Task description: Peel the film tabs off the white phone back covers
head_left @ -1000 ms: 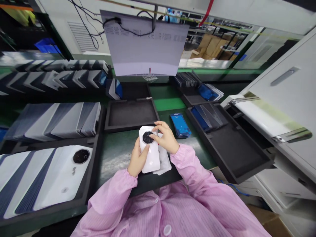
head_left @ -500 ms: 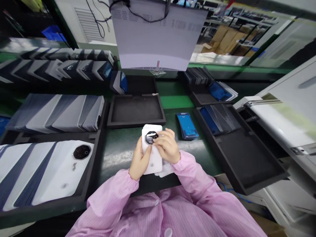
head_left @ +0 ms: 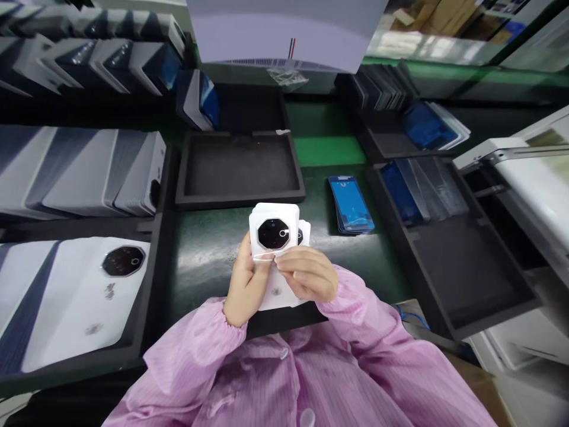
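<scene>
A white phone back cover with a black octagonal camera window stands tilted up in front of me. At least one more white cover shows behind it on the right. My left hand is closed round the cover's left edge, its thumb on the face below the window. Just under the window, the fingers of my right hand are pinched on the edge of a thin clear film. How much of the film still clings to the cover I cannot tell.
Foam trays with rows of phone back covers stand at the left. A black foam tray lies ahead. To the right are a stack of blue-filmed panels and a long black tray holding clear sheets. A grey monitor-like panel stands behind.
My right hand has moved down from the camera window to just below it, and a clear film edge now shows at its fingers. The whole view has tilted downward.
</scene>
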`<state>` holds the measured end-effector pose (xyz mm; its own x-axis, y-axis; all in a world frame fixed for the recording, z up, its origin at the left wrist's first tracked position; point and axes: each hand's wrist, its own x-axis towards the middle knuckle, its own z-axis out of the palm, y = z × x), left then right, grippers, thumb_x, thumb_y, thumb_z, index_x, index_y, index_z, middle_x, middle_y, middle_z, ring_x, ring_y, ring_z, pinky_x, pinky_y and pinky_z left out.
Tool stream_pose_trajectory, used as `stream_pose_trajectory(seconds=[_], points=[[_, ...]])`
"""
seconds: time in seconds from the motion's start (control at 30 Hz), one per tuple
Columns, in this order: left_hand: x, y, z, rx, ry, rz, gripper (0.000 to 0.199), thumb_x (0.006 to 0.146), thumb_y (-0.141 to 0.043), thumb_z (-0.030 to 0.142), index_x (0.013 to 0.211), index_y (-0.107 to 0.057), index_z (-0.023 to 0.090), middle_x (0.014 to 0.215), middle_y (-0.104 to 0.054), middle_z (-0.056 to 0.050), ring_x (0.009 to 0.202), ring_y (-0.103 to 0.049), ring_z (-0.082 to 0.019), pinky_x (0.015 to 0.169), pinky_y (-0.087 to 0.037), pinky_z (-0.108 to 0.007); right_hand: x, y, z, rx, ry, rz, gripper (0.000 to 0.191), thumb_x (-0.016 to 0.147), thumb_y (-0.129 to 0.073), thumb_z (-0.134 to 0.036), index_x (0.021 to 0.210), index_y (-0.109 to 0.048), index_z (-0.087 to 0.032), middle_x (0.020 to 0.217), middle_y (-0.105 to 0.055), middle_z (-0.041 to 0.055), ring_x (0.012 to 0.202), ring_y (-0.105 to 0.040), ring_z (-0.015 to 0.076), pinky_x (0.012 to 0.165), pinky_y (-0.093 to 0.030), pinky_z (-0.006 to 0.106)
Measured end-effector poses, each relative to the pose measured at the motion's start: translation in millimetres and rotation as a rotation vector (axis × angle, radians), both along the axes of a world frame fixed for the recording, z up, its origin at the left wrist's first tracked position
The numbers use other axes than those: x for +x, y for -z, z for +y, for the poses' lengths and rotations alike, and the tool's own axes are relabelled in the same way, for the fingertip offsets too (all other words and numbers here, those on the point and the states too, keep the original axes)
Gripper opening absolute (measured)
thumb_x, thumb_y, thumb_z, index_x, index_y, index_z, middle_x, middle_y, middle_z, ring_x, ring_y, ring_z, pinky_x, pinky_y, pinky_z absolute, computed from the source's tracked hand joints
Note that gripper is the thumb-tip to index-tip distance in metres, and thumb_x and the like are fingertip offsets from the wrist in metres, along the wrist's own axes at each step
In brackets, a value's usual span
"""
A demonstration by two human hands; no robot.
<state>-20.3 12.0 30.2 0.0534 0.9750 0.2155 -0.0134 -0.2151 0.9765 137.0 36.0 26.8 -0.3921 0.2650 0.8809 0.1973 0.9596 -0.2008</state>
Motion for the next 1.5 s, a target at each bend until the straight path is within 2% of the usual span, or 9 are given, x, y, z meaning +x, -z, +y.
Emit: stream_pose_trajectory(seconds=[0.17, 0.37, 0.5, 0.7, 0.93, 1.13, 1.33, 1.5], points=[[0.6, -2.3, -1.3, 0.06, -0.014, 0.04, 0.038, 0.094, -0.051, 0.027, 0.131, -0.049, 0.017, 0.129, -0.053, -0.009, 0.117, -0.052, -0.021, 0.1, -0.041, -0.029, 1.1, 3.4, -0.6, 0.044, -0.005, 0.023, 0.042, 0.077, -0.061, -0.002, 0.113, -0.052, -0.023, 0.104, -0.068, 0.0067, 0.103, -0.065, 0.0183, 0.082, -0.061, 0.035], [1.9, -5.2, -3.1, 0.06, -0.012, 0.042, 0.036, 0.094, -0.05, 0.025, 0.129, -0.049, 0.017, 0.125, -0.055, -0.008, 0.114, -0.054, -0.019, 0.097, -0.043, -0.027, 0.1, 0.2, -0.9, 0.086, -0.002, 0.023, 0.027, 0.078, -0.06, -0.004, 0.097, -0.052, -0.02, 0.1, -0.068, 0.0069, 0.099, -0.066, 0.0181, 0.081, -0.061, 0.033], [1.7, -4.4, -3.9, 0.038, -0.008, 0.036, 0.036, 0.094, -0.051, 0.024, 0.129, -0.048, 0.017, 0.125, -0.055, -0.008, 0.113, -0.054, -0.02, 0.097, -0.043, -0.028, 0.2, -1.3, -0.7, 0.106, -0.018, 0.017, 0.027, 0.076, -0.061, -0.002, 0.096, -0.052, -0.017, 0.095, -0.068, 0.0091, 0.098, -0.066, 0.02, 0.079, -0.062, 0.034], [1.4, -4.4, -2.8, 0.068, -0.012, 0.056, 0.033, 0.094, -0.05, 0.022, 0.127, -0.05, 0.017, 0.124, -0.056, -0.007, 0.113, -0.054, -0.018, 0.095, -0.044, -0.027, -1.1, 0.0, -3.7, 0.043, 0.022, 0.013, 0.021, 0.082, -0.057, -0.006, 0.096, -0.052, -0.021, 0.095, -0.068, 0.0046, 0.1, -0.066, 0.0169, 0.079, -0.061, 0.032], [1.6, -5.3, -2.1, 0.111, -0.008, 0.069, 0.024, 0.094, -0.05, 0.021, 0.116, -0.056, 0.015, 0.125, -0.056, -0.007, 0.114, -0.054, -0.017, 0.096, -0.044, -0.026, -4.0, -2.5, -5.8, 0.049, -0.011, 0.054, 0.019, 0.081, -0.058, -0.003, 0.098, -0.054, -0.009, 0.09, -0.067, 0.0112, 0.096, -0.067, 0.0218, 0.076, -0.06, 0.035], [1.4, -4.6, -3.3, 0.094, -0.002, 0.05, 0.03, 0.094, -0.051, 0.022, 0.124, -0.052, 0.016, 0.124, -0.056, -0.007, 0.111, -0.056, -0.018, 0.095, -0.045, -0.027, -3.9, -4.9, -6.1, 0.052, -0.012, 0.054, 0.016, 0.081, -0.059, -0.004, 0.096, -0.055, -0.008, 0.088, -0.067, 0.0122, 0.093, -0.067, 0.0223, 0.075, -0.06, 0.035], [1.4, -4.8, -2.8, 0.079, -0.008, 0.055, 0.03, 0.093, -0.051, 0.024, 0.122, -0.053, 0.016, 0.126, -0.055, -0.009, 0.113, -0.054, -0.021, 0.096, -0.045, -0.031, -5.2, -6.6, -5.6, 0.057, 0.003, 0.057, 0.015, 0.083, -0.057, -0.006, 0.097, -0.054, -0.009, 0.087, -0.067, 0.0119, 0.09, -0.067, 0.0212, 0.072, -0.06, 0.034], [2.5, -5.7, -3.0, 0.063, -0.008, 0.028, 0.029, 0.093, -0.052, 0.024, 0.12, -0.053, 0.015, 0.121, -0.058, -0.008, 0.11, -0.056, -0.018, 0.094, -0.044, -0.028, -5.7, -7.5, -5.1, 0.055, 0.002, 0.052, 0.017, 0.081, -0.058, -0.005, 0.098, -0.054, -0.008, 0.086, -0.067, 0.0122, 0.089, -0.067, 0.0208, 0.072, -0.06, 0.033]])
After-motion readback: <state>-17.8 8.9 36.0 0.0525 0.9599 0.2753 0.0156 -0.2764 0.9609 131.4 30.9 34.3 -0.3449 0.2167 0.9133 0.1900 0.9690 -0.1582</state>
